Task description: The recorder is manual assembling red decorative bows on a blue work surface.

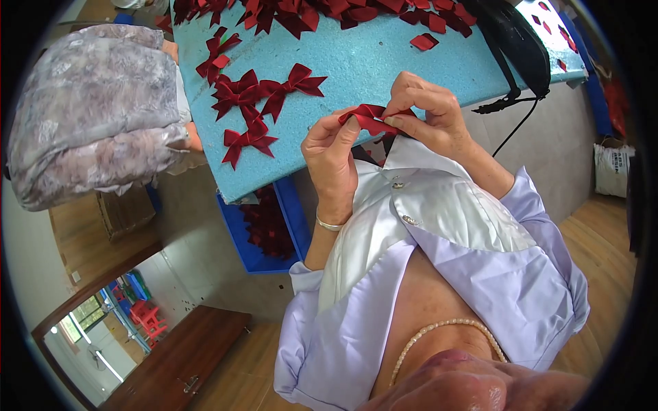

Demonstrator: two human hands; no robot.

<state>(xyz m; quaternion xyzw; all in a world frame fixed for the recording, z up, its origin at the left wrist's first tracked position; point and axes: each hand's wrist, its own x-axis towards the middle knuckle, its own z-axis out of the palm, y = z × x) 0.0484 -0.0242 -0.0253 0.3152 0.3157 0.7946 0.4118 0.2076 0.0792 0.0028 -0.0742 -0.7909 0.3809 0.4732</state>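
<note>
Between my two hands, just off the near edge of the blue table (384,55), is a dark red ribbon bow (370,120). My left hand (332,161) pinches its left loop between thumb and fingers. On the other side, my right hand (432,113) grips the bow near its middle with thumb and forefinger. Part of the bow is covered by my fingertips. Several finished-looking red bows (248,140) lie on the table to the left of my hands. A big heap of red bows (301,14) spreads along the far side.
Below the table's left corner stands a blue crate (255,257) with red pieces inside. A black bag (510,41) with a dangling strap lies at the table's right. Someone in a patterned garment (96,109) is at the left edge. A wooden door (185,356) shows lower left.
</note>
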